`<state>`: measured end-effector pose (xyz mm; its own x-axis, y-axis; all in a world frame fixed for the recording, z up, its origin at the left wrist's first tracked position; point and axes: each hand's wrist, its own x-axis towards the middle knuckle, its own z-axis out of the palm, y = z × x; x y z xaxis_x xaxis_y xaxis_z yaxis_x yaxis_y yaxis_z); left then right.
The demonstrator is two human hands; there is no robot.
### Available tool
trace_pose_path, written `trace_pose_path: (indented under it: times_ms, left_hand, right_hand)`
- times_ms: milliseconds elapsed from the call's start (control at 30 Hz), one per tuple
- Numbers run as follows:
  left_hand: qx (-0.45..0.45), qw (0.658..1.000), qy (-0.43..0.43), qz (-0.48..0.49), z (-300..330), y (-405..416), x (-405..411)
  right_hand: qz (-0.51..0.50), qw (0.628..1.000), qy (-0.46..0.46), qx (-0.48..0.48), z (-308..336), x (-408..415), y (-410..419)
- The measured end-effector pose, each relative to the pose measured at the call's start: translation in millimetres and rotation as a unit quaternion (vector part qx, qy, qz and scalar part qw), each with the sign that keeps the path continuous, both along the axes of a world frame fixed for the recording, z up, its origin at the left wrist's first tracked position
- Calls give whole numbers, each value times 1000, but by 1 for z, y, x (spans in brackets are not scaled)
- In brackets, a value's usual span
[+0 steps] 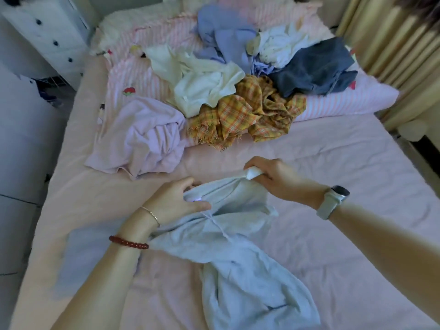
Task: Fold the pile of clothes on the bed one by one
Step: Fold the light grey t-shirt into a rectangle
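Head camera looks down: right hand [269, 177] pinches the light blue garment [238, 253] by its top edge; left hand [176, 201] grips it just beside.

A garment [233, 258] lies on the bed [345, 186] before the clothes pile [238, 86] (behind it).

1. One view only: head-worn, wide-angle, so nothing overlaps with another view.
2. It looks forward and steeply down along the bed [333, 163].
3. Close in: both forearms enter from the bottom edge, and the hands sit just below frame centre.
4. The clothes pile [238, 86] sits higher up, farther off.
5. Edges bow: a white dresser [47, 27] sits top left, a curtain [392, 44] top right.
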<state>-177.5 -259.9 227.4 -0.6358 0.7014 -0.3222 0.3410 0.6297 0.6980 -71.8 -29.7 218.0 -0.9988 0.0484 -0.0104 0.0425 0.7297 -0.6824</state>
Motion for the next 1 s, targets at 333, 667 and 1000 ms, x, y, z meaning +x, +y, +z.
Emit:
trace_pose_path:
  times_ms: [333, 667, 1000]
  left_hand:
    - [58, 983, 143, 103, 87, -55, 95]
    - [364, 868, 192, 279, 196, -16, 290]
    - [392, 751, 499, 180, 286, -60, 392]
  right_hand:
    - [-183, 966, 156, 98, 136, 151, 15]
    - [-293, 885, 315, 178, 216, 377, -2]
    - [-253, 862, 410, 156, 300, 486, -16]
